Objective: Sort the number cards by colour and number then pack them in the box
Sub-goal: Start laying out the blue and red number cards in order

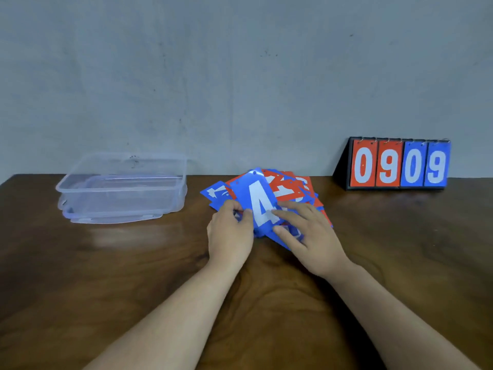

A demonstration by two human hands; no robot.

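A loose pile of red and blue number cards (290,190) lies in the middle of the brown table. A blue card with a white 4 (256,198) stands tilted up over the pile. My left hand (230,231) pinches its lower left edge. My right hand (306,231) has its fingers spread, touching the card's lower right part and the cards beneath. A clear plastic box (121,188), with nothing in it, stands to the left of the pile.
A small flip scoreboard (398,164) reading 0 9 0 9, two red and two blue cards, stands at the back right by the grey wall. The box sits on its clear lid (117,218). Bare wood stretches in front of the pile.
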